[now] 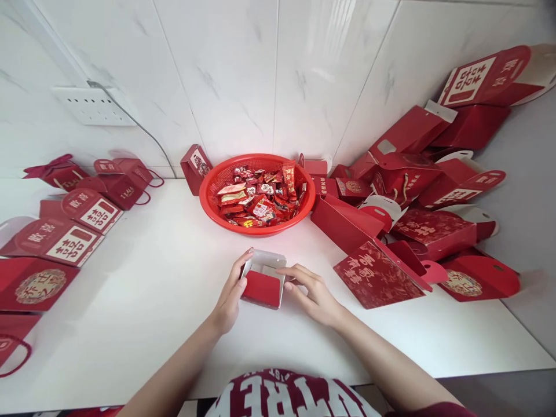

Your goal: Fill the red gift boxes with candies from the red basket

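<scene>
Two hands [227, 300] [318, 296] on one red box [262, 288]: left holding, right's grip unclear, underside hidden.

Noted a wide run of bare bench [143, 278] between the left hand [230, 295] and the row of red boxes [72, 243] at far left: passable at surface level. Measured as tight the short strip between the open box [261, 291] and the red basket [257, 231]. Found blocked straight ahead by the basket, with the tiled wall [234, 69] close behind and a small upright box [189, 174] just beside on the left. Recorded as obstructed at right by a heap of boxes [434, 227] with protruding flaps; passable between the right hand [313, 294] and the patterned box [377, 275].
</scene>
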`<control>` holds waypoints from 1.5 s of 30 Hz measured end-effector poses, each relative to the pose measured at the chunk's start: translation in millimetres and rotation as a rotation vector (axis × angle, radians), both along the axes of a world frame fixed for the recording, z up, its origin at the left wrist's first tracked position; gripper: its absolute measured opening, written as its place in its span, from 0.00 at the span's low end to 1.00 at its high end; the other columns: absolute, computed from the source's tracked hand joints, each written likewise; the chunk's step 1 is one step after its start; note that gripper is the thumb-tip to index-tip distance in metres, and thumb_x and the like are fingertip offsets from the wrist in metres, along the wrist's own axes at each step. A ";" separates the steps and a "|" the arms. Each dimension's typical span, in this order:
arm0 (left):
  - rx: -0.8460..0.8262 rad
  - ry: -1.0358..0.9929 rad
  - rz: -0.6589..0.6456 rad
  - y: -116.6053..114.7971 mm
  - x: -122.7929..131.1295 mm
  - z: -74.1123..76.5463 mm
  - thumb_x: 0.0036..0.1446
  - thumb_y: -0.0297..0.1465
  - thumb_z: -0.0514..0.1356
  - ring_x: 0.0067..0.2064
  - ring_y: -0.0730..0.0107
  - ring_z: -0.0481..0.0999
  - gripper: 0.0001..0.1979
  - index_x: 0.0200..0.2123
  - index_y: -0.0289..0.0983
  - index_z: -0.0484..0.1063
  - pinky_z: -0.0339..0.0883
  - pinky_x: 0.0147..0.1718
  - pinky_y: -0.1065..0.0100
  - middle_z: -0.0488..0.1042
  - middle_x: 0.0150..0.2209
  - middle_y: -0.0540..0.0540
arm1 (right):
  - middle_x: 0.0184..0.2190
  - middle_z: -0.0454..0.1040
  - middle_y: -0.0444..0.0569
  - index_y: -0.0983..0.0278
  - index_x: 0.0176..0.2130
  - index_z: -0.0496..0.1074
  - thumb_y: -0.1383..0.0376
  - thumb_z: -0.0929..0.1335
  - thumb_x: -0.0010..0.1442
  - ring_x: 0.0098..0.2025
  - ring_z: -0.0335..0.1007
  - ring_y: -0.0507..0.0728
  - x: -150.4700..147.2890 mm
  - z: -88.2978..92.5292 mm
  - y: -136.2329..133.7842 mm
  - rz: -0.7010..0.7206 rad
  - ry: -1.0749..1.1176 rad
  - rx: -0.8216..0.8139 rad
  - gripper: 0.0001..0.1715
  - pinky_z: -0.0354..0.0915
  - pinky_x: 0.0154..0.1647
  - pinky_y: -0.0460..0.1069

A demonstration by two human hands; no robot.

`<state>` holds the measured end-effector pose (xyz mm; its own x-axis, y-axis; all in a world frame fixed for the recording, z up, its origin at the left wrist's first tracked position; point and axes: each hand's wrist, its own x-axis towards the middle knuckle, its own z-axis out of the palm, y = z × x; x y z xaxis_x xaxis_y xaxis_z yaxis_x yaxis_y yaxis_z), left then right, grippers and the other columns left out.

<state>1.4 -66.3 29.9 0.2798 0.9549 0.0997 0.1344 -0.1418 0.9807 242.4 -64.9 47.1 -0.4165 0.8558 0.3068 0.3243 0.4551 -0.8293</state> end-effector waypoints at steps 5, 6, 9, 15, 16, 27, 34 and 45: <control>-0.046 -0.034 -0.027 -3.9 5.5 -7.6 0.70 0.47 0.41 0.74 0.54 0.42 0.31 0.71 0.42 0.42 0.50 0.69 0.49 0.47 0.73 0.44 | 0.40 0.72 0.50 0.61 0.47 0.70 0.59 0.65 0.69 0.39 0.70 0.55 -13.2 -0.5 -2.9 -0.152 0.044 -0.069 0.11 0.69 0.42 0.51; -0.056 -0.061 -0.034 -4.3 6.2 -7.9 0.70 0.48 0.39 0.74 0.55 0.41 0.32 0.72 0.43 0.42 0.49 0.70 0.49 0.47 0.73 0.44 | 0.40 0.72 0.50 0.61 0.47 0.69 0.57 0.67 0.67 0.38 0.70 0.56 -13.6 0.5 -3.0 -0.150 0.033 -0.080 0.13 0.69 0.42 0.51; -0.097 -0.117 -0.041 -4.7 8.0 -7.3 0.70 0.48 0.37 0.74 0.56 0.40 0.31 0.72 0.44 0.41 0.50 0.69 0.50 0.44 0.73 0.46 | 0.41 0.71 0.50 0.61 0.47 0.70 0.56 0.65 0.68 0.40 0.70 0.56 -11.3 4.2 -1.6 -0.112 0.050 -0.142 0.13 0.67 0.44 0.52; -0.092 -0.024 -0.034 -4.9 9.0 -11.3 0.69 0.50 0.38 0.74 0.55 0.42 0.32 0.72 0.48 0.38 0.56 0.67 0.51 0.38 0.74 0.50 | 0.35 0.68 0.47 0.61 0.43 0.72 0.60 0.64 0.69 0.35 0.66 0.54 -6.2 4.4 3.8 -0.096 0.118 -0.202 0.10 0.65 0.37 0.49; -0.090 -0.033 -0.037 -5.1 8.9 -12.3 0.69 0.50 0.39 0.74 0.54 0.42 0.32 0.72 0.49 0.39 0.56 0.67 0.51 0.38 0.74 0.50 | 0.34 0.66 0.46 0.61 0.44 0.71 0.59 0.66 0.67 0.34 0.65 0.54 -5.7 4.5 3.9 -0.084 0.113 -0.200 0.10 0.65 0.36 0.49; 0.055 -0.104 -0.166 -1.2 6.1 -8.3 0.55 0.41 0.67 0.67 0.43 0.56 0.52 0.71 0.47 0.36 0.59 0.62 0.44 0.48 0.68 0.36 | 0.43 0.63 0.49 0.56 0.56 0.69 0.57 0.74 0.60 0.41 0.64 0.56 7.0 10.3 -3.1 0.088 -0.128 -0.072 0.27 0.67 0.43 0.51; 0.293 0.200 -0.059 5.1 1.0 -7.9 0.46 0.39 0.72 0.62 0.43 0.58 0.57 0.71 0.50 0.41 0.57 0.61 0.38 0.53 0.60 0.39 | 0.36 0.63 0.49 0.61 0.43 0.78 0.64 0.67 0.67 0.37 0.65 0.54 8.4 -2.4 -2.8 0.219 -0.025 0.037 0.09 0.66 0.37 0.48; 0.267 0.179 -0.204 1.3 2.9 -4.3 0.45 0.40 0.72 0.61 0.44 0.61 0.65 0.72 0.50 0.27 0.61 0.58 0.34 0.53 0.60 0.38 | 0.66 0.60 0.53 0.57 0.63 0.64 0.63 0.65 0.69 0.69 0.54 0.61 9.4 22.7 18.5 0.201 0.021 0.111 0.25 0.54 0.68 0.61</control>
